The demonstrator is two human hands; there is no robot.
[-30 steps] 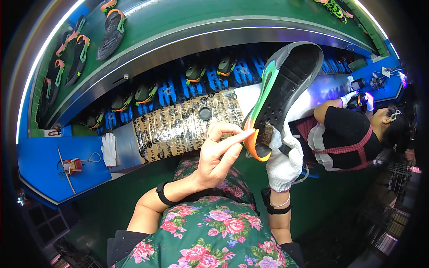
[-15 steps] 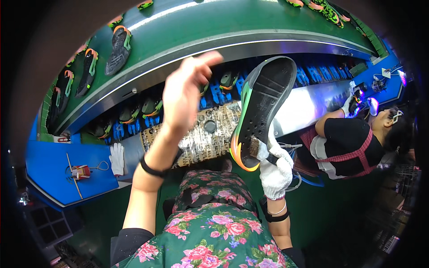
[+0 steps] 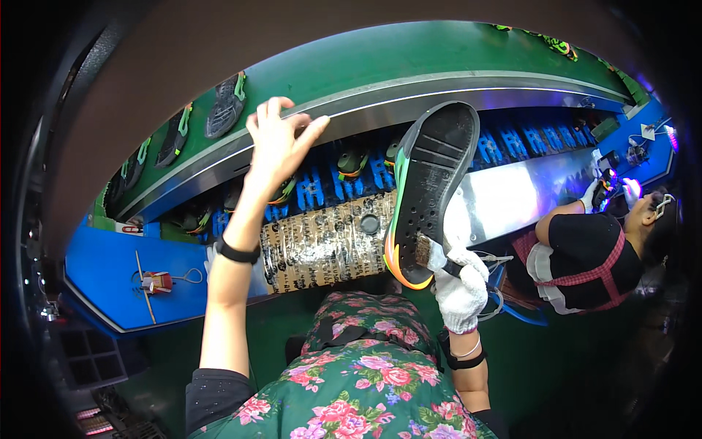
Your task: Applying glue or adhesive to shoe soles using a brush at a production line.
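My gloved right hand (image 3: 462,289) grips a black shoe sole (image 3: 431,175) with green-to-orange sidewalls, its patterned face toward me and the orange end lowest. A flat brush (image 3: 424,250) with brown bristles and a pale band is in the same hand, lying against the sole's lower part. White glove fingers show behind the sole's right edge. My bare left hand (image 3: 281,143) is raised in front of the conveyor's metal rim, fingers apart and holding nothing. Nearest to it, on the green belt (image 3: 351,58), lies a dark sole (image 3: 225,106).
A taped cardboard-covered ledge (image 3: 322,245) runs before me. Behind it, blue holders (image 3: 311,189) carry several shoe pieces. At left, a blue table (image 3: 110,274) bears a small red box (image 3: 156,282). A co-worker in a dark top (image 3: 578,245) works at the right.
My left hand has shifted left and its fingers have spread. The view has turned, and soles on the belt appear farther right. My right hand still holds the sole and brush.
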